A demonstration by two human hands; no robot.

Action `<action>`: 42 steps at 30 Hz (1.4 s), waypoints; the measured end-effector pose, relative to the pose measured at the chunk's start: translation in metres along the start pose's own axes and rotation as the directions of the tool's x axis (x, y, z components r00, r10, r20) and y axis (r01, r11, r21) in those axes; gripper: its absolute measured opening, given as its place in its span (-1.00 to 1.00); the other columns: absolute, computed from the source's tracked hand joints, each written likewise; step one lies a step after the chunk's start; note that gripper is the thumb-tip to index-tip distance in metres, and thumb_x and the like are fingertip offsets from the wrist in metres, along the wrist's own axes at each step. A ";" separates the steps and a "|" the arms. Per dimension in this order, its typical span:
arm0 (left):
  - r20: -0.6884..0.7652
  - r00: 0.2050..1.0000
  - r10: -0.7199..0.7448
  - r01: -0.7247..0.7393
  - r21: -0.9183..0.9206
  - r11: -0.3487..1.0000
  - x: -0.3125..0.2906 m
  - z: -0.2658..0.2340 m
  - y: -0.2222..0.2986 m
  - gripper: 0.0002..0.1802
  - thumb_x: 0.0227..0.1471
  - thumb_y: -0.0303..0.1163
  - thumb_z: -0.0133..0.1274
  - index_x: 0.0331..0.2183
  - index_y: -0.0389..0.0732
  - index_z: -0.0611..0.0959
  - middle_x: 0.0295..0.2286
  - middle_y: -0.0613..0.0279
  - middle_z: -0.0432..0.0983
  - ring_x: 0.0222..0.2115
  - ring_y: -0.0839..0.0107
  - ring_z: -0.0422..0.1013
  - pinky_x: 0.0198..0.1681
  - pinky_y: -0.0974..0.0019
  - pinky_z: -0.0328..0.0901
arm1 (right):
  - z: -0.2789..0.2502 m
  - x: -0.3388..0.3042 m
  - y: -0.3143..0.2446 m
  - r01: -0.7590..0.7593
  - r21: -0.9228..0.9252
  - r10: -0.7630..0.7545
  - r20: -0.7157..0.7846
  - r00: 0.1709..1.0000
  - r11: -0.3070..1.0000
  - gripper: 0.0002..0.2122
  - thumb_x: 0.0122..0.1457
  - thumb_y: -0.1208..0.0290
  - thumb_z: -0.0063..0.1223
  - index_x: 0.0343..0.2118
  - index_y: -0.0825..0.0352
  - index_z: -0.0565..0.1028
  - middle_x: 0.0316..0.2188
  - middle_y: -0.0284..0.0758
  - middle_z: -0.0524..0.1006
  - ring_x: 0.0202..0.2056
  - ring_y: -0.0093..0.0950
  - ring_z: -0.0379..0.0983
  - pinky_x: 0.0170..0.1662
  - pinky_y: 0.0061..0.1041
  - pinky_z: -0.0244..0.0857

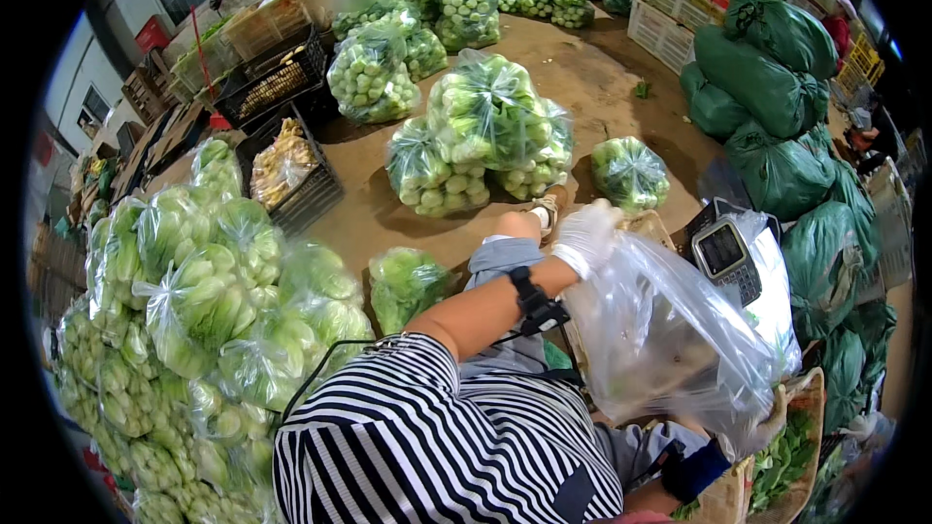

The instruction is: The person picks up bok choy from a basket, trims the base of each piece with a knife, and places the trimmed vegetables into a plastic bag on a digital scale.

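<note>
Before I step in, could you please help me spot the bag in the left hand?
Start at the dark green sacks piled on the right, then the grey keypad device left of them. Below and left of it, a large clear plastic bag spreads from the gloved left hand. Unlike the vegetable bags nearby, it looks slack, with no greens visible inside.

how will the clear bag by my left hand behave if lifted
The clear bag is probably floppy, since its film creases loosely; likely light, as that see-through film looks thin; perhaps slippery, judging by its glossy highlights.
</note>
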State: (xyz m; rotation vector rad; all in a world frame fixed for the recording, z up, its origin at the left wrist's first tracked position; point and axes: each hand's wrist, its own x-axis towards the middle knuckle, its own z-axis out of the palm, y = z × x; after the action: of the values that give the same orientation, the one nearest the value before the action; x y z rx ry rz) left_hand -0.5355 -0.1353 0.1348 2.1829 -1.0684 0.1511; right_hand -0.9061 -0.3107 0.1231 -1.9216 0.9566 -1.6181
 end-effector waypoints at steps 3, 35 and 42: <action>0.477 0.873 -0.097 0.435 -0.676 0.595 -0.016 0.031 -0.048 -0.78 -0.09 -0.47 0.00 -0.30 -0.22 0.59 -0.40 0.26 0.51 -0.44 0.55 0.35 -0.34 0.45 0.26 | -0.019 -0.012 0.014 -0.031 -0.202 0.068 0.178 0.982 0.979 -0.79 0.13 0.49 -0.17 -0.18 0.41 0.40 -0.24 -0.22 0.46 -0.22 -0.46 0.40 -0.17 -0.55 0.28; 0.706 0.599 -0.378 0.799 -0.490 0.350 -0.038 0.049 -0.114 -0.82 0.02 -0.25 -0.01 -0.41 -0.14 0.57 -0.57 0.35 0.44 -0.62 0.61 0.31 -0.66 0.50 0.18 | -0.051 -0.118 0.011 -0.374 -0.498 0.608 0.480 0.633 0.782 -0.70 0.04 0.16 0.03 -0.30 0.30 0.43 -0.50 -0.13 0.50 -0.44 -0.21 0.45 -0.32 -0.37 0.31; 0.755 0.653 -0.052 0.419 -0.304 0.855 0.080 0.115 -0.090 -0.40 0.00 0.09 -0.08 -0.13 -0.24 0.52 -0.25 0.21 0.49 -0.22 0.32 0.37 -0.15 0.28 0.27 | -0.002 0.002 0.135 0.078 -0.433 0.330 0.779 0.533 0.898 -0.61 0.10 0.06 -0.14 -0.47 0.35 0.51 -0.56 -0.22 0.50 -0.44 -0.38 0.43 -0.32 -0.42 0.29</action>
State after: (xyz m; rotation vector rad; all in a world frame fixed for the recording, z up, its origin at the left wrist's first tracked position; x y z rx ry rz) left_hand -0.4390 -0.2217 0.0309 1.9126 -1.0353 -1.0970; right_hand -0.9377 -0.4011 0.0273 -2.4315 0.9904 -0.2030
